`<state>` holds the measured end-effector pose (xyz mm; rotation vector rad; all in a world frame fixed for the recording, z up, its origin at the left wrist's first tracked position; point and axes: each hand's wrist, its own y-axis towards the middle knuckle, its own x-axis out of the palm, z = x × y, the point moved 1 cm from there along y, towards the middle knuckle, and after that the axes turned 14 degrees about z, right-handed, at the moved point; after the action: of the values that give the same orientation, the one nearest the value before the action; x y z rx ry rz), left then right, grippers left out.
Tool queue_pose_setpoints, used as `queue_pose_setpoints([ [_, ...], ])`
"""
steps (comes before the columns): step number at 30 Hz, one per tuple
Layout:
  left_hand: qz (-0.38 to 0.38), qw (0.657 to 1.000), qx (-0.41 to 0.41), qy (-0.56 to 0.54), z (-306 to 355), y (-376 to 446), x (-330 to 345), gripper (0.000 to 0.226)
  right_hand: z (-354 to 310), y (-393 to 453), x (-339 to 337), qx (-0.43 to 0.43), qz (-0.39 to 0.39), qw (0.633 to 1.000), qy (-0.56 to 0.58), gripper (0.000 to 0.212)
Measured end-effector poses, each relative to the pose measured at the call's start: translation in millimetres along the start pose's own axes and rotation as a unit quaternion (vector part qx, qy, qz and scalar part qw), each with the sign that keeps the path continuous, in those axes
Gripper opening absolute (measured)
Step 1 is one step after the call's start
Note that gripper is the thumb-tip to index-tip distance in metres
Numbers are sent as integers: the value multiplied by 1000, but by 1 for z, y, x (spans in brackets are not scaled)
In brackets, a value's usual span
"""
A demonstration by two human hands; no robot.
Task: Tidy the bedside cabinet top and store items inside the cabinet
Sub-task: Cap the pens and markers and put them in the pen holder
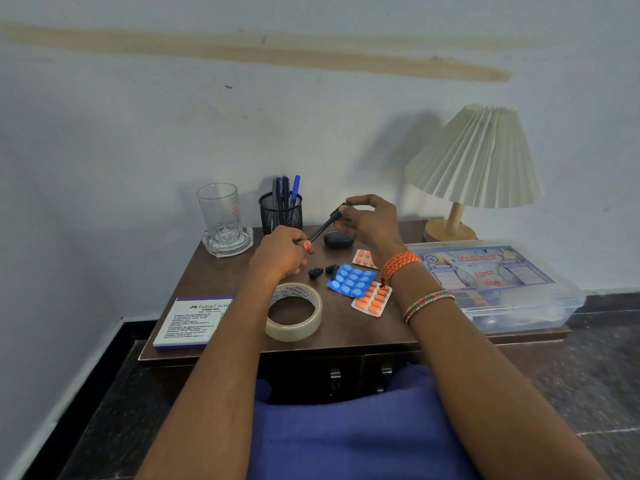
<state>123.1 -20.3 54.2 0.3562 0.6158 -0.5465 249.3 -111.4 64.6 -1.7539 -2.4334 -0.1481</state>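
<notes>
A black pen (325,226) is held above the brown cabinet top (221,271). My left hand (282,252) grips its lower end and my right hand (369,221) pinches its upper end. Behind them stands a black mesh pen holder (281,213) with several pens. On the top lie a roll of clear tape (295,311), two black earbuds (322,271), a dark earbud case (337,239), a blue pill strip (351,280), orange pill strips (372,299) and a stamp pad box (194,322).
A glass (221,213) on a glass coaster stands at the back left. A lamp (471,168) is at the back right, with a clear first aid box (495,282) in front of it. Two cabinet doors with handles (360,375) are below, shut.
</notes>
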Motion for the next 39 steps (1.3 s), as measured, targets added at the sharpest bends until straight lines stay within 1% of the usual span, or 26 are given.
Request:
queue_pose_setpoints([
  [4, 2, 1000, -5, -1, 1, -1, 0, 20, 1, -3, 3, -15, -15, 1000, -21, 10],
  [9, 14, 1000, -5, 2, 3, -1, -5, 21, -2, -5, 3, -21, -24, 999, -30, 9],
  [15, 74, 997, 17, 35, 15, -8, -9, 20, -7, -10, 5, -65, 17, 998, -21, 11],
  [17, 81, 997, 0, 2, 15, -11, -6, 21, -7, -11, 8, -77, 26, 997, -5, 11],
  [19, 84, 994, -30, -56, 15, -15, -2, 22, -9, -15, 10, -88, 30, 996, 11, 13],
  [22, 70, 988, -79, -114, 18, -19, 2, 24, -15, -17, 12, -104, 28, 994, 20, 24],
  [24, 81, 986, -83, -119, 19, -19, 3, 27, -16, -18, 14, -105, 25, 994, 22, 33],
  [26, 94, 985, -87, -117, 20, -21, 5, 33, -16, -18, 13, -99, 26, 994, 21, 35],
  [28, 99, 985, -97, -107, 21, -25, 6, 34, -14, -18, 14, -94, 29, 995, 18, 38],
  [32, 112, 982, -112, -104, 19, -26, 6, 31, -10, -19, 15, -93, 33, 995, 25, 40],
  [35, 112, 978, -129, -119, 21, -28, 7, 24, -9, -23, 17, -91, 28, 994, 51, 39],
  [39, 144, 975, -127, -108, 22, -31, 6, 18, -6, -27, 20, -101, 43, 993, 41, 40],
])
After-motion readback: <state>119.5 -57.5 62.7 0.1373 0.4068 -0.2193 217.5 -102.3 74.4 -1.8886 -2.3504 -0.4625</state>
